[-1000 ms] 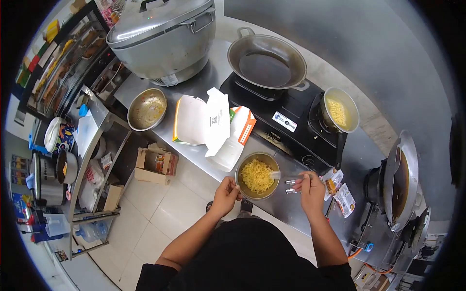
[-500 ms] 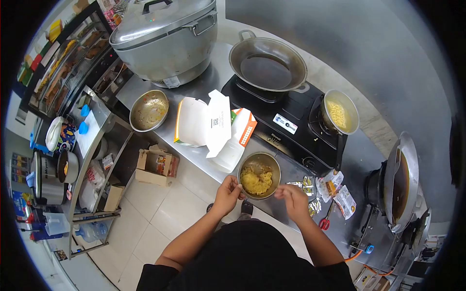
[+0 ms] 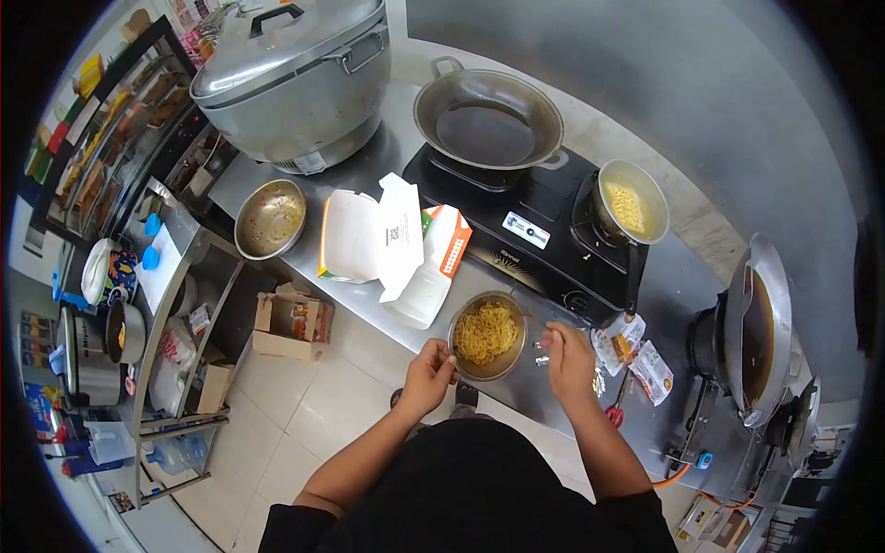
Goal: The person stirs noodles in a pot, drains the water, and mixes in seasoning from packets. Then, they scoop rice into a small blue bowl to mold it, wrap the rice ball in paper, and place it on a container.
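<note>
While the left hand (image 3: 428, 380) clamps the rim at 8 o'clock, the metal mixing bowl (image 3: 504, 370), containing yellow noodles (image 3: 486, 334), sits at the table (image 3: 364, 300) edge. The right hand (image 3: 570, 361) is at 3 o'clock, fingers curled; its grip cannot be determined.

Bare steel counter (image 3: 666, 293) lies open between the stove (image 3: 553, 198) and the wok on the right (image 3: 758, 341), a way in from the front right once past the seasoning packets (image 3: 653, 372) and red-handled scissors (image 3: 615, 415). The small pot's handle (image 3: 633, 276) juts over the stove's front edge toward the packets and bars a low sideways pass there. Left of the noodle bowl (image 3: 487, 336), the takeout box (image 3: 398, 241) blocks the way — its raised flap stands up between the stained bowl (image 3: 270, 219) and the stove. Between that bowl and the box runs only a narrow strip — bare steel.
</note>
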{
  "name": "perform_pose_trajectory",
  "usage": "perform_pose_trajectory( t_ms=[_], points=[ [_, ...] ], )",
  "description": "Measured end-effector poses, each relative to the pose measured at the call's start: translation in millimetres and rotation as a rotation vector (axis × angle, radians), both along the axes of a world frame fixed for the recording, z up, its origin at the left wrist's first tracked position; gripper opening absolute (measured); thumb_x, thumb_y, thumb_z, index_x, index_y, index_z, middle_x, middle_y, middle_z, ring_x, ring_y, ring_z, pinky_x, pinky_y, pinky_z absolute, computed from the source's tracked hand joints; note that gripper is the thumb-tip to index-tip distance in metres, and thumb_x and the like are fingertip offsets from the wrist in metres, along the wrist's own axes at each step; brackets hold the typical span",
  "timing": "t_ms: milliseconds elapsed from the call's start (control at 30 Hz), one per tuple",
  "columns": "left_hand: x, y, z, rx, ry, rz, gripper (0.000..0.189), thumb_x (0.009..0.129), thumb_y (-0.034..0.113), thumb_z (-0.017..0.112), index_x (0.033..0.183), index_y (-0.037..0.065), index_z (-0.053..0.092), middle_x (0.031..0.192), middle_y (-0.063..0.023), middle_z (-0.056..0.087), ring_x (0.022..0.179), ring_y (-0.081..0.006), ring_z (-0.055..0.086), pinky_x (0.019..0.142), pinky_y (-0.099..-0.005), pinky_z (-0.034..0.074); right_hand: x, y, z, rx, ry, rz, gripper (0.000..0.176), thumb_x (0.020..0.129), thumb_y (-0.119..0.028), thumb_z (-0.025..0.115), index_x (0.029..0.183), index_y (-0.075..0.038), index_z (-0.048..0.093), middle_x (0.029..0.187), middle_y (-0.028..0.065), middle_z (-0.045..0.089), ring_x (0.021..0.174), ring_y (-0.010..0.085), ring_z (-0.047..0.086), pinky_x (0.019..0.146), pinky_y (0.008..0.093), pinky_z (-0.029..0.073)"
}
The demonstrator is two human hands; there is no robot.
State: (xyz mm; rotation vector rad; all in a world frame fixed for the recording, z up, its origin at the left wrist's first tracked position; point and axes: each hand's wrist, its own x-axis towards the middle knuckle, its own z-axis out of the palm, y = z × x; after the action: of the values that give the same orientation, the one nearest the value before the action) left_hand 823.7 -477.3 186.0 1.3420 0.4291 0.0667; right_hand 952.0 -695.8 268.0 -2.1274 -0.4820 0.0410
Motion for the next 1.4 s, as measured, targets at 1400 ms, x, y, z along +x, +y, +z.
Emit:
perform_pose_trajectory(
  t_ms=[1400],
  points=[
    [-4, -5, -3, -0.084, 0.051, 0.034, 0.010, 0.103, 0.004, 0.054, 0.106, 0.006, 0.045, 0.084, -0.0041, 0.058, 0.071, -0.0128, 0.062, 0.064, -0.0273, 0.051, 6, 14, -18, -0.027, -0.171, 0.548, 0.014, 0.099, -0.005, 0.057, 0.107, 0.000, 0.067, 0.095, 0.0149, 0.072, 0.081, 0.0294, 0.073, 0.075, 0.0353, 0.057]
  ],
)
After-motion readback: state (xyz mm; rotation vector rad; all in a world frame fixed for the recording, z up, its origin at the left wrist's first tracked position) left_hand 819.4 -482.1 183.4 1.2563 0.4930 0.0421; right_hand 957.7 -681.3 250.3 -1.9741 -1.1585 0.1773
